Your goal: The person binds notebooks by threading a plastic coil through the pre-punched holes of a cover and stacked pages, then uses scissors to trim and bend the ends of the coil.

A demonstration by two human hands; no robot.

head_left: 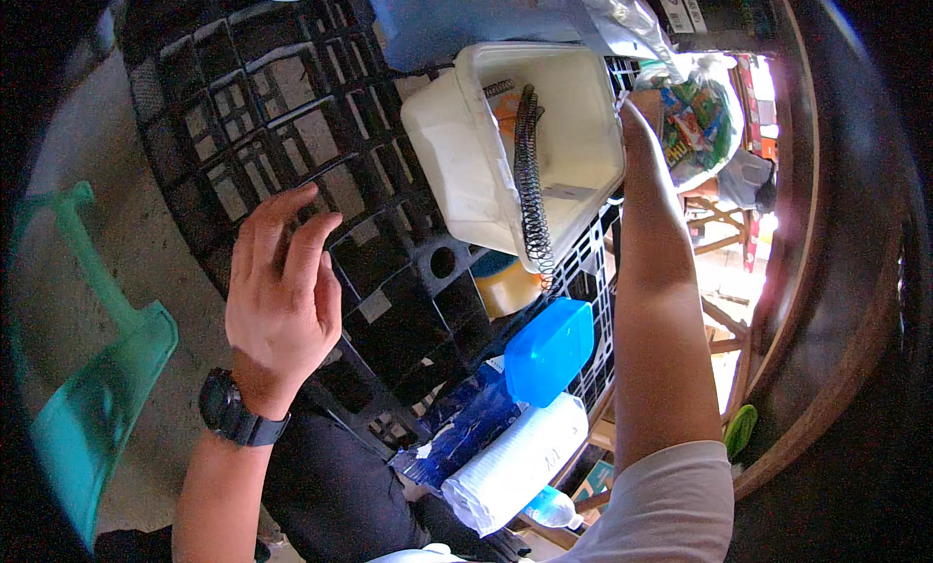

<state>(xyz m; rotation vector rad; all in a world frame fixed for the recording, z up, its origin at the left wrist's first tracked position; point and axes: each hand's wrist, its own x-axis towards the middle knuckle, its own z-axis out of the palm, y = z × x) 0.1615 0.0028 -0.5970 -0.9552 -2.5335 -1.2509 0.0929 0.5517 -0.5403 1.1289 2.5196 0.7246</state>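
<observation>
A white plastic tub (447, 165) leans at a tilt over the black plastic pallet (360, 184). My right hand (638, 128) is at its far right rim and seems to grip it, though most of the fingers are hidden. Inside the tub, long black wire coils (530, 174) lie with one end hanging over the near rim. A small orange piece (505, 111) shows beside them. My left hand (284, 281), with a black watch at the wrist, hovers over the pallet's left part, fingers curved, apart and holding nothing.
Below the tub are a roll of tape (508, 289), a blue plastic box (550, 352) and a white wrapped roll (515, 463). A green plastic chair (102, 369) stands at left. A bag of colourful packets (695, 126) is at right, near a dark wooden edge (812, 272).
</observation>
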